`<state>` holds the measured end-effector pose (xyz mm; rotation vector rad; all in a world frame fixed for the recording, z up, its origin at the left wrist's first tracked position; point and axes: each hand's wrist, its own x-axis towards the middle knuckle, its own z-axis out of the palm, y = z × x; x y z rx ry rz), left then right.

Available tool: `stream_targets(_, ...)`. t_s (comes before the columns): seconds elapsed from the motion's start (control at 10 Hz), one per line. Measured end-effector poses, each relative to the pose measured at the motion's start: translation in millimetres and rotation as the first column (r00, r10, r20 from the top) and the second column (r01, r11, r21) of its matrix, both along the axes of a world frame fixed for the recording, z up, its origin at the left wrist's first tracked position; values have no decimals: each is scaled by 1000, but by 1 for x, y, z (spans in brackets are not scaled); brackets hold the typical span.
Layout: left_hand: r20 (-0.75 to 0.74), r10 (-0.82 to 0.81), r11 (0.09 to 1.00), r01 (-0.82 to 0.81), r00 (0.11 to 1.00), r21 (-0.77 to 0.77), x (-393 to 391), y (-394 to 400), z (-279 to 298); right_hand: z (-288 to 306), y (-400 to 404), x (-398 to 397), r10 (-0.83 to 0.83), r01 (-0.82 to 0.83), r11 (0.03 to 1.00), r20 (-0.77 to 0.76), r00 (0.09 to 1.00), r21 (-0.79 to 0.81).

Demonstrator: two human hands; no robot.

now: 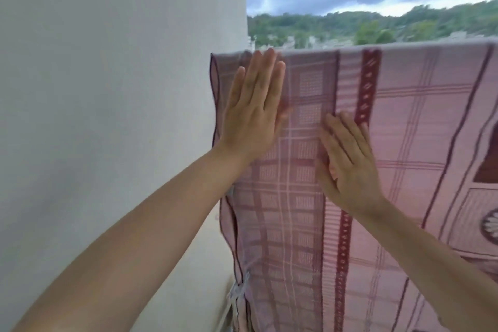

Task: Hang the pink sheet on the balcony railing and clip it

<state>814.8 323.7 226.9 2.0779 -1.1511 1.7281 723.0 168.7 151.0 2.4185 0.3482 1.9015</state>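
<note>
Item, pink sheet [390, 143]: already draped over the balcony railing beside the white wall [107, 89]; my left hand [252, 110] and right hand [347, 162] press flat-fingered against it, smoothing; no clips visible, clipping outstanding.

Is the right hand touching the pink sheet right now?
Touching. The head view shows the right hand lying flat, fingers straight, against the hanging pink sheet, with no gap visible between palm and cloth.
</note>
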Motion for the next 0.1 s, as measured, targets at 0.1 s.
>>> stream_targets(0.1,-8,46,998,-47,999,-47,7,-12,13,45,-5,-19,133,-144,982,95,987,121)
